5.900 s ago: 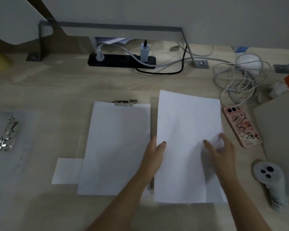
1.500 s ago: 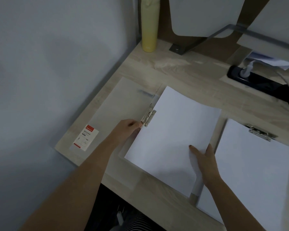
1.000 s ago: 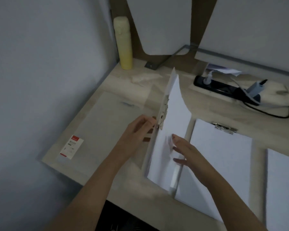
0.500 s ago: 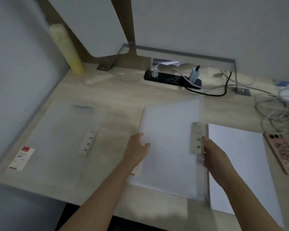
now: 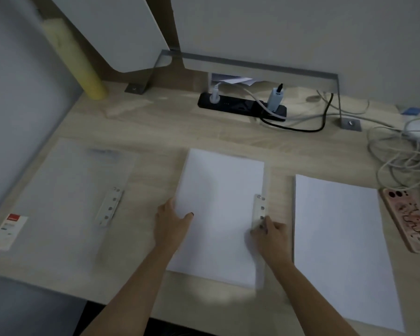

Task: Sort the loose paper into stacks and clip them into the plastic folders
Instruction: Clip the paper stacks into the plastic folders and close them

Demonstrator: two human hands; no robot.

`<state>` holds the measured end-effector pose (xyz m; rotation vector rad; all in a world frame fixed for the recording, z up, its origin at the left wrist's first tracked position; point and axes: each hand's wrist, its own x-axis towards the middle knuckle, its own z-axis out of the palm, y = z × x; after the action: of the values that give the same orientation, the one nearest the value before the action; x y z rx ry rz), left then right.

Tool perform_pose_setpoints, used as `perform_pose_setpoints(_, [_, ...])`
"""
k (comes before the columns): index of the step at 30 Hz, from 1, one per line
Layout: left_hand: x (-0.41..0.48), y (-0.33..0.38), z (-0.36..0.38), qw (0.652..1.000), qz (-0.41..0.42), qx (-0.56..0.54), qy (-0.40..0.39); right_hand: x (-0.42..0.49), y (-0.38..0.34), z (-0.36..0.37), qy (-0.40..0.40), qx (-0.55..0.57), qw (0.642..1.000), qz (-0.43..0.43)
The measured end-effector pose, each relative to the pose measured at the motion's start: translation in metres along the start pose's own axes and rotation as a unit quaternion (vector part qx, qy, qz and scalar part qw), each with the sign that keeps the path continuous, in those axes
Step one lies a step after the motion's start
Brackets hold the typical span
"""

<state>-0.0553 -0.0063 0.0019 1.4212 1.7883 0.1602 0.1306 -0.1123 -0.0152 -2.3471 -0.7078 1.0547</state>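
Observation:
A translucent plastic folder (image 5: 218, 202) with white paper inside lies closed at the middle of the desk. Its metal clip plate (image 5: 259, 207) shows on its right edge. My left hand (image 5: 172, 224) holds the folder's left edge, thumb on top. My right hand (image 5: 272, 236) grips the right edge at the lower end of the clip plate, fingers curled. A second translucent folder (image 5: 70, 190) with its own clip plate (image 5: 108, 207) and a red-and-white label (image 5: 7, 231) lies to the left. A loose stack of white paper (image 5: 337, 238) lies to the right.
A pink-cased phone (image 5: 407, 219) lies right of the paper stack, below a tangle of white cables (image 5: 398, 156). A black power strip (image 5: 240, 107) with plugs sits at the back under a metal frame. A yellow bottle (image 5: 75, 59) stands at the back left corner.
The paper-filled folder was flipped shut to the right and now lies flat in the middle. Both hands moved with it to its edges. The view swung right.

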Motion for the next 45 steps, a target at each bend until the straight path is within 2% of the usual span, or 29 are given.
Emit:
perform_pose_setpoints(3, [0.01, -0.009, -0.012, 0.999, -0.005, 0.033, 0.033, 0.002, -0.009, 0.017, -0.028, -0.028, 0.999, -0.001])
perform_pose_setpoints(6, [0.024, -0.02, -0.033, 0.998, 0.0, 0.057, 0.017, 0.005, -0.024, 0.024, -0.066, -0.021, 0.998, 0.003])
perform_pose_setpoints(8, [0.032, -0.028, -0.05, 0.997, 0.032, 0.072, 0.021, 0.002, -0.034, 0.026, -0.055, -0.029, 0.998, -0.009])
perform_pose_setpoints(11, [0.046, -0.045, -0.086, 0.983, 0.096, 0.103, 0.12, -0.016, -0.063, 0.038, 0.021, -0.11, 0.99, -0.088])
perform_pose_setpoints(13, [0.061, -0.06, -0.115, 0.972, 0.099, 0.122, 0.174, -0.026, -0.082, 0.055, 0.0, -0.156, 0.977, -0.148])
perform_pose_setpoints(16, [0.091, -0.091, -0.159, 0.968, 0.048, 0.161, 0.185, -0.03, -0.103, 0.089, -0.042, -0.19, 0.956, -0.221])
perform_pose_setpoints(19, [0.118, -0.122, -0.195, 0.969, -0.015, 0.17, 0.176, -0.029, -0.121, 0.122, -0.065, -0.233, 0.935, -0.257])
perform_pose_setpoints(23, [0.141, -0.145, -0.224, 0.977, -0.078, 0.088, 0.179, -0.023, -0.127, 0.143, -0.085, -0.304, 0.916, -0.248])
perform_pose_setpoints(28, [0.159, -0.15, -0.246, 0.977, -0.142, 0.098, 0.121, -0.022, -0.131, 0.145, -0.087, -0.347, 0.905, -0.23])
perform_pose_setpoints(31, [0.165, -0.15, -0.251, 0.982, -0.153, 0.056, 0.096, -0.023, -0.132, 0.145, -0.096, -0.353, 0.905, -0.215])
perform_pose_setpoints(33, [0.165, -0.148, -0.253, 0.988, -0.141, -0.004, 0.067, -0.024, -0.134, 0.145, -0.101, -0.351, 0.907, -0.208])
perform_pose_setpoints(35, [0.161, -0.143, -0.254, 0.991, -0.095, -0.089, 0.041, -0.025, -0.136, 0.145, -0.103, -0.353, 0.907, -0.207])
perform_pose_setpoints(40, [0.135, -0.122, -0.264, 0.981, 0.049, -0.137, 0.126, -0.026, -0.139, 0.142, -0.114, -0.35, 0.906, -0.21])
perform_pose_setpoints(45, [0.1, -0.084, -0.282, 0.955, 0.124, -0.161, 0.218, -0.022, -0.138, 0.132, -0.157, -0.33, 0.905, -0.217])
